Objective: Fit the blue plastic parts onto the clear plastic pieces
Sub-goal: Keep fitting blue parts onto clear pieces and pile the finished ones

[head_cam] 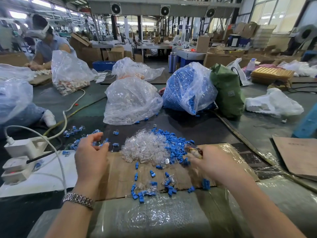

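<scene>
- Factory-floor clutter filled the top of the frame: cardboard boxes, fans overhead, and another person (46, 43) wearing a headset at the upper left, bent over a worktable.
- Across the centre ran a dark green table (267, 131), with a sheet of brown cardboard (120, 174) lying on it at lower centre.
- On the cardboard's far edge sat a heap of clear plastic pieces (145, 148), and touching its right side a heap of blue plastic parts (175, 143); more of both kinds were scattered loosely toward the bottom centre.
- Left of centre, the left hand (91, 152) hovered over a scatter of joined blue-and-clear pieces (73, 131), its fingers curled, with a blue part (105, 141) pinched at the fingertips.
- Right of centre, the right hand (214, 162) reached into the edge of the blue heap; its fingertips were blurred, so whether it gripped anything could not be told.
- A metal watch (78, 200) circled the left wrist at lower left.
- Behind the heaps stood a clear bag of clear pieces (130, 102) and, just to its right, a bag of blue parts (185, 88), with a green bag (228, 93) beside that.
- A white power strip (18, 158) lay at the left edge.
</scene>
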Available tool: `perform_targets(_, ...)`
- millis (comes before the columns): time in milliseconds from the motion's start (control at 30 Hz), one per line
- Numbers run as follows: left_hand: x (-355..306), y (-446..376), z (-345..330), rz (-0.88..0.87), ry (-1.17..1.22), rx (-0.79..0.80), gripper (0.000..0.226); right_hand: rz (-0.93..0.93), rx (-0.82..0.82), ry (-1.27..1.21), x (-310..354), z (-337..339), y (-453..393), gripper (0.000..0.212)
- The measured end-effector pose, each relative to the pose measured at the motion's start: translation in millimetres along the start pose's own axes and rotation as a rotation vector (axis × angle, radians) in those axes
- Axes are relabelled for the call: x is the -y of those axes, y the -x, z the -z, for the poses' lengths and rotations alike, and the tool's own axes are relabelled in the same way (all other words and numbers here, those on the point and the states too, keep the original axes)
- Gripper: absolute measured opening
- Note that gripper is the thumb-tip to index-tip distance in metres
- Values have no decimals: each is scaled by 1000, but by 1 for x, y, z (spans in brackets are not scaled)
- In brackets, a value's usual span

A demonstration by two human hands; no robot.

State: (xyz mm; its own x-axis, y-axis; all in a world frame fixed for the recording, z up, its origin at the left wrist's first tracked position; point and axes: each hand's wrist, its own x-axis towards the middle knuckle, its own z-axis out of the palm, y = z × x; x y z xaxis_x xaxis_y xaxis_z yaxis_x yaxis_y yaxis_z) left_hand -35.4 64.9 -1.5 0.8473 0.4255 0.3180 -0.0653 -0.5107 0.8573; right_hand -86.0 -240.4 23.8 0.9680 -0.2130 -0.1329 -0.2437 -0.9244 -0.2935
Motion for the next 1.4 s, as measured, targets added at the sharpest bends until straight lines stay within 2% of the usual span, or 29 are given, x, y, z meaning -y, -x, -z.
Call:
perform_targets(67, -2, 2, 1, -81, -83, 48, 29, -81, -54, 141, -12, -4, -9, 31)
perform_targets(167, -10, 27, -10, -196, -100, 377, 12, -155, -79, 238, -14, -14, -16, 41)
perform_targets(233, -12, 40, -19, -270, -144, 562, 13, -177, -79, 285, -13, -22, -19, 53)
perform_targets(333, -13, 48, -31, -360, -229, 705, 16, -188, -73, 276, -11, -29, -18, 60)
perform_targets(433, -15, 52, -42, -411, -298, 736, 10, -123, -193, 302, -4, -26, -8, 56)
perform_targets(500, -16, 55, -50, -442, -316, 737, 8, -3, -224, 173, 7, -23, -1, 41)
perform_targets(600, -16, 60, -61, -482, -365, 731, 7, 145, -9, -98, 29, -23, 11, 25)
perform_targets(700, -13, 63, -65, -513, -399, 703, 11, 203, 56, -93, 46, -31, 14, 20)
perform_targets(833, -15, 61, -63, -481, -379, 689, 9, 183, 76, -2, 57, -33, 4, 24)
perform_targets(1067, -22, 67, -57, -501, -355, 665, 2, 183, 129, 67, 65, -32, -3, 6)
perform_targets(1167, -22, 73, -49, -484, -346, 725, 4, 172, 123, 5, 60, -31, -3, 5)
perform_targets(1300, -23, 74, -43, -460, -346, 862, 17, 146, 31, -93, 49, -20, 0, 19)
perform_targets(1400, -26, 74, -46, -464, -378, 878, 18, 133, -43, -119, 42, -14, 0, 12)
